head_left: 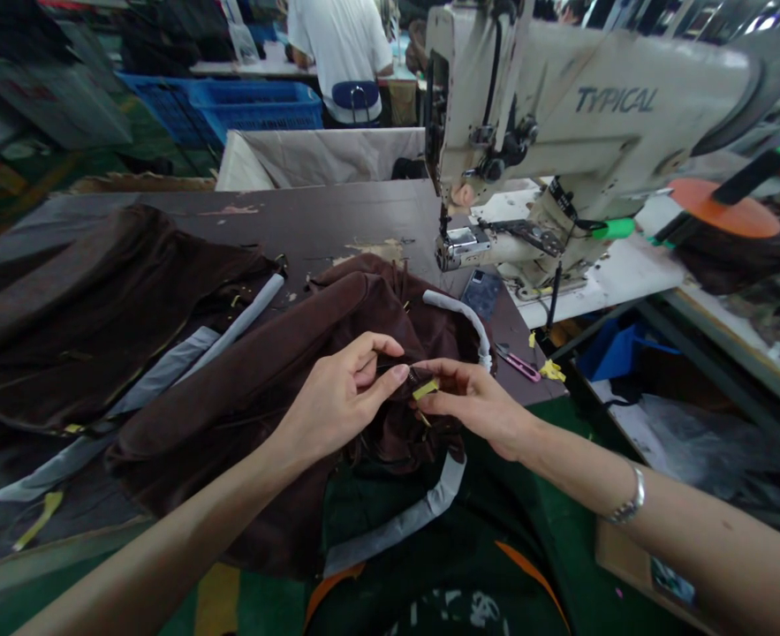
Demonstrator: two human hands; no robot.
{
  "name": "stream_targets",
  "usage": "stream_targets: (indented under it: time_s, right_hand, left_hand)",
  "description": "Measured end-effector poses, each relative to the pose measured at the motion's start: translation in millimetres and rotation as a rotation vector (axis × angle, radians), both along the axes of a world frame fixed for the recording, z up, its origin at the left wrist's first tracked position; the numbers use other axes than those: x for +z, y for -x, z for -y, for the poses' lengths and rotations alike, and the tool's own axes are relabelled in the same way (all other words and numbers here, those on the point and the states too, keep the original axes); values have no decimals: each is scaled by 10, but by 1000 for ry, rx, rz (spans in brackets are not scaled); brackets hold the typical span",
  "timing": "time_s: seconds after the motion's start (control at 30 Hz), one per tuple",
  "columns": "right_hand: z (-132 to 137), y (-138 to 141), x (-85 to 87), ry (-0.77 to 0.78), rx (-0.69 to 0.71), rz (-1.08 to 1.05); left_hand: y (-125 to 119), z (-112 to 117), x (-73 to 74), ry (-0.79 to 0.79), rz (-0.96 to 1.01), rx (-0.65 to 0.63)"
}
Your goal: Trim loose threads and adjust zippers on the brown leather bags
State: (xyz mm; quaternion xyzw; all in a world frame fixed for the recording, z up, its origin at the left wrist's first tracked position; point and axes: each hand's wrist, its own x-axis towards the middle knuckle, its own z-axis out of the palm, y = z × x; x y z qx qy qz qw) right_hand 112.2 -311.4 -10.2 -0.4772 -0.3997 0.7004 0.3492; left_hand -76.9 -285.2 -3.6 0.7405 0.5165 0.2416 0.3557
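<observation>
A dark brown bag (336, 327), soft and crumpled, lies over the table's front edge. Its handles are covered in pale wrapping; one wrapped handle (459, 309) arches at the right, another (403, 526) hangs toward my lap. My left hand (343, 389) is closed, thumb and fingers pinching a brown edge of the bag. Right beside it, my right hand (475, 402) is also closed on the bag, and a small yellow strip (425, 389) shows at its fingertips. What lies between the fingers is partly hidden.
A second brown bag (98, 300) lies on the left. Pink-handled snips (518, 362), a phone (480, 291) and yellow scraps (552, 371) are at right. A sewing machine (562, 115) stands behind; farther back are blue crates (257, 106) and a seated person (343, 53).
</observation>
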Motion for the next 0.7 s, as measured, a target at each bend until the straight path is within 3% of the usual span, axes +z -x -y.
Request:
stream_targets:
  time_s: [0.17, 0.37, 0.53, 0.7]
  right_hand:
    - [42, 21, -12, -34, -3, 24]
    - [49, 50, -42, -67, -53, 49]
    - [7, 76, 2, -34, -68, 46]
    - [-27, 67, 16, -2, -58, -11]
  left_hand:
    - [-21, -53, -16, 42, -72, -112]
    - [-42, -36, -74, 43, -29, -94]
    - [-16, -25, -25, 107, 34, -96]
    - [117, -34, 136, 85, 26, 62]
